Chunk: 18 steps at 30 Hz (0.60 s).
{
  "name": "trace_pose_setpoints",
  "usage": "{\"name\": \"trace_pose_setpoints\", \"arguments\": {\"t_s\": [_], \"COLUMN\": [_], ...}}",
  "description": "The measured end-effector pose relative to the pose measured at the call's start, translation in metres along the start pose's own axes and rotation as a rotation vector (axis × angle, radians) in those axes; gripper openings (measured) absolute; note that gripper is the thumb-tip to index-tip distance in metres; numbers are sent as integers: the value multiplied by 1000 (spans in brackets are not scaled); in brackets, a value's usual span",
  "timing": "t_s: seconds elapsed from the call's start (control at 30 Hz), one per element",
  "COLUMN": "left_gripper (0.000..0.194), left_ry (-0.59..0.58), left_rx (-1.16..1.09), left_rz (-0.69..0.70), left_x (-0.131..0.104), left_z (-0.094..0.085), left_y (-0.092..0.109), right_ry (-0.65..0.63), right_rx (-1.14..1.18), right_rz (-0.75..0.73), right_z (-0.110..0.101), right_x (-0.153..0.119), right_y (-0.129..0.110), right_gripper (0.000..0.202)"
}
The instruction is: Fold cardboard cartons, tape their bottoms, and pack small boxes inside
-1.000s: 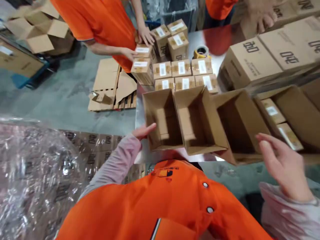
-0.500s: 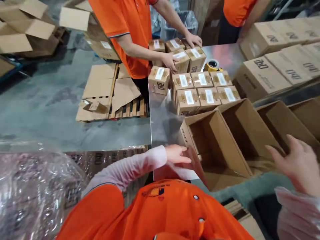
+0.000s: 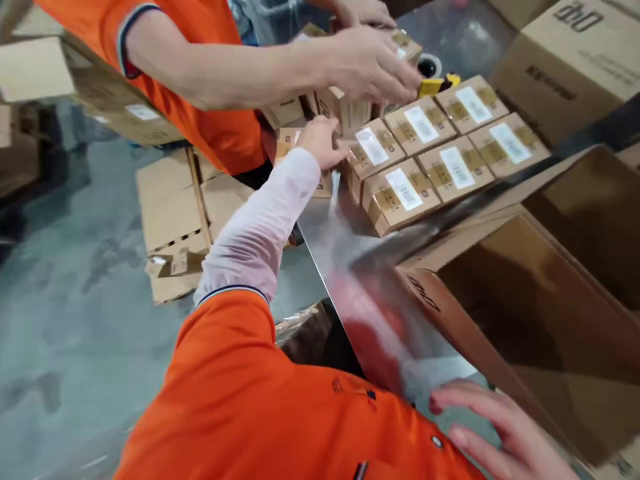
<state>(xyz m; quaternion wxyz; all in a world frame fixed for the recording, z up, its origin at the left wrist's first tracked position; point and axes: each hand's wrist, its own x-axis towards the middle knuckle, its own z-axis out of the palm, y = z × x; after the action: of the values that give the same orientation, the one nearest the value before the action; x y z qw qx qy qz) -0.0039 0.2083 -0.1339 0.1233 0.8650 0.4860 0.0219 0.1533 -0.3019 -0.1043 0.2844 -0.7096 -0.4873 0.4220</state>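
Note:
My left hand [image 3: 320, 141] reaches across the metal table, its thumb and fingers apart, at the near left corner of a block of small taped cartons [image 3: 400, 190] with white labels. Whether it touches the nearest carton I cannot tell. Just under and behind that hand is a single small carton [image 3: 323, 185], mostly covered by it. Low on the right, my right hand [image 3: 500, 427] is open and holds nothing, with fingers spread beside a large open carton [image 3: 425, 293]. The inside of this carton looks bare where it shows.
A co-worker's hand [image 3: 370, 67] hovers over more small cartons [image 3: 345, 110] at the back. A yellow tape dispenser [image 3: 437, 85] lies behind the block. Large closed cartons [image 3: 565, 73] stand at the right. Flattened cardboard [image 3: 170, 200] lies on the floor left of the table [image 3: 335, 267].
My left hand has moved from the open carton's side up and forward to the small cartons. My right hand has come down and left. The view has swung left and closer.

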Motion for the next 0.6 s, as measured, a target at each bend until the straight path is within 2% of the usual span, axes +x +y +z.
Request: {"name": "trace_pose_setpoints", "arguments": {"t_s": [0.07, 0.17, 0.27, 0.33, 0.4, 0.5, 0.6], "left_gripper": [115, 153, 153, 147, 149, 163, 167], "left_ry": [-81, -238, -372, -383, -327, -235, -207], "left_rx": [20, 66, 104, 111, 102, 101, 70], "left_rz": [116, 256, 324, 351, 334, 218, 39], "left_x": [15, 27, 31, 27, 18, -3, -23], "left_z": [3, 3, 2, 2, 1, -5, -13], "left_y": [6, 20, 30, 30, 23, -3, -37], "right_ry": [-109, -121, -20, 131, 290, 475, 530], "right_rx": [162, 268, 114, -101, -329, -583, -700], "right_rz": [89, 89, -79, -202, -263, -157, 32], "right_z": [28, 66, 89, 93, 91, 83, 79], "right_x": [32, 87, 140, 173, 205, 253, 294], "right_y": [-12, -22, -30, -36, -42, -46, -42], "right_gripper": [32, 48, 46, 40, 39, 58, 88]}}
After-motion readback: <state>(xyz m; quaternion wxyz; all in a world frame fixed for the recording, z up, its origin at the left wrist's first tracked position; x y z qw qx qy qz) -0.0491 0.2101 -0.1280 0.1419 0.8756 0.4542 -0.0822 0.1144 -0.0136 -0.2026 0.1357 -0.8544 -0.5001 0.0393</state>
